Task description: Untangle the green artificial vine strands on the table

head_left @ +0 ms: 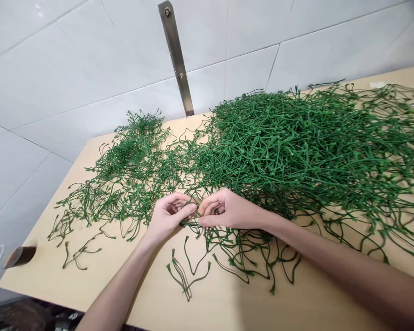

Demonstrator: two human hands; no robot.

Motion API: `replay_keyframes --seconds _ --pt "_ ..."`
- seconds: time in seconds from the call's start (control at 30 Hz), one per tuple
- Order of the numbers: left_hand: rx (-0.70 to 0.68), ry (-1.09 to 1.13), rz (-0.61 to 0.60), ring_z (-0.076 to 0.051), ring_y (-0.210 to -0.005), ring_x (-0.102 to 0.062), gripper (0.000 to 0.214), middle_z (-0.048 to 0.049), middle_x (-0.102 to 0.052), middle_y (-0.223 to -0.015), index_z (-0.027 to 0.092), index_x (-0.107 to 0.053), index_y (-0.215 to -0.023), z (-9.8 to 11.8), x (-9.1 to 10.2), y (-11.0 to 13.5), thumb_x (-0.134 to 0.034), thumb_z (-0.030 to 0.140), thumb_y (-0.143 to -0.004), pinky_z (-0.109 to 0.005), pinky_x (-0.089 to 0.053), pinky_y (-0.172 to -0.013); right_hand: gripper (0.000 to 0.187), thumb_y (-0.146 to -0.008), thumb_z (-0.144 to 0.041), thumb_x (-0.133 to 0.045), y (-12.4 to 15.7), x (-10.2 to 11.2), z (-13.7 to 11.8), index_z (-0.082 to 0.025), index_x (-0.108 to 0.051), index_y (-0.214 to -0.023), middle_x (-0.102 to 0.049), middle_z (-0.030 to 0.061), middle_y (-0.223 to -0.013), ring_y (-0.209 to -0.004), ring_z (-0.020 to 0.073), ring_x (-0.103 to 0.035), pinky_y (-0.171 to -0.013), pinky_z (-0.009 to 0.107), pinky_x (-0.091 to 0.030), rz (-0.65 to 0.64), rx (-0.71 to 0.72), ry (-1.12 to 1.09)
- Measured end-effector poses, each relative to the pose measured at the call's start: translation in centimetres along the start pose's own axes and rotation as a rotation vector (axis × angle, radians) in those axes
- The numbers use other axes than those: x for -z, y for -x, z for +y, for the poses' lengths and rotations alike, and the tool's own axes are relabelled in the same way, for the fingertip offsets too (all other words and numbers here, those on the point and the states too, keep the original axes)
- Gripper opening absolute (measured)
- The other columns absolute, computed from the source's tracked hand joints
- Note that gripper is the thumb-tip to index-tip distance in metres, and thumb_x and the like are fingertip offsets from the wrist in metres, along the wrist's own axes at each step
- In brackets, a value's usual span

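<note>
My left hand (pixel 168 215) and my right hand (pixel 228 210) are close together above the front of the table, fingertips almost meeting. Each pinches a thin green cord (pixel 194 213) between thumb and forefinger; its ends are partly hidden by my fingers. Just behind my right hand rises a big tangled heap of green cords (pixel 290 142), many with small knotted or frayed-looking ends. A smaller, looser pile of green cords (pixel 124 156) spreads out to the left. Below my hands, a few loose green cords (pixel 184 276) lie bent on the tabletop.
The pale wooden table (pixel 207 308) stands against a tiled wall (pixel 89 55). A metal bracket (pixel 175 57) is bolted to the wall behind it. At the left edge, a clear cup with dark liquid (pixel 20 256) lies or appears tilted in the distorted view.
</note>
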State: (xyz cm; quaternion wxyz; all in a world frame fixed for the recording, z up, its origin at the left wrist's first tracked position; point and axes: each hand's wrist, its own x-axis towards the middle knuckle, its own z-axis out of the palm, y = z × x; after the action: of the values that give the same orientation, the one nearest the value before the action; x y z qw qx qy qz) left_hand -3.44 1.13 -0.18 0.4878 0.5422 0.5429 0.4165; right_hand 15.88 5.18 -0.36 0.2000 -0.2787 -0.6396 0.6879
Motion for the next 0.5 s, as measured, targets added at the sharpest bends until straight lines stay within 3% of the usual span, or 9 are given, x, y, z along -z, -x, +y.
replay_keyframes --seconds 0.13,0.3,0.4,0.5 --pt "0.027 0.042 -0.079 -0.011 -0.055 -0.059 0.028 -0.0001 -0.064 -0.063 0.016 -0.06 -0.083 -0.2 0.11 0.1 -0.075 0.038 -0.074 -0.023 -0.047 -0.055 0.019 -0.077 -0.032 -0.067 -0.11 0.07 0.29 -0.014 -0.059 -0.079 -0.068 0.0028 -0.075 -0.058 0.0088 -0.057 -0.055 0.022 -0.043 -0.044 -0.019 -0.056" --pt "0.068 -0.023 -0.142 -0.01 -0.057 -0.055 0.038 0.0022 -0.062 -0.064 0.017 -0.056 -0.086 -0.19 -0.16 0.45 -0.081 0.037 -0.067 -0.02 -0.041 -0.054 0.011 -0.085 -0.025 -0.057 -0.15 0.18 0.5 -0.016 -0.051 -0.081 -0.054 -0.0048 -0.063 -0.049 0.0044 -0.039 -0.046 0.019 -0.027 -0.071 0.012 -0.033" --pt "0.108 -0.173 -0.117 -0.009 -0.052 -0.05 0.033 0.0012 -0.06 -0.058 0.015 -0.058 -0.073 0.12 -0.35 0.55 -0.076 0.043 -0.071 -0.02 -0.036 -0.049 0.01 -0.087 -0.024 -0.053 -0.05 0.25 0.46 -0.016 -0.05 -0.082 -0.047 -0.0063 -0.062 -0.05 0.0046 -0.034 -0.046 0.019 -0.024 -0.063 0.039 -0.009" --pt "0.12 -0.214 -0.199 -0.01 -0.051 -0.05 0.042 -0.0046 -0.062 -0.056 0.013 -0.059 -0.057 0.44 -0.18 0.54 -0.068 0.048 -0.078 -0.022 -0.036 -0.048 0.013 -0.088 -0.028 -0.054 0.02 0.37 0.47 -0.016 -0.052 -0.084 -0.055 -0.0037 -0.066 -0.053 0.0056 -0.041 -0.049 0.019 -0.031 -0.092 0.018 -0.02"
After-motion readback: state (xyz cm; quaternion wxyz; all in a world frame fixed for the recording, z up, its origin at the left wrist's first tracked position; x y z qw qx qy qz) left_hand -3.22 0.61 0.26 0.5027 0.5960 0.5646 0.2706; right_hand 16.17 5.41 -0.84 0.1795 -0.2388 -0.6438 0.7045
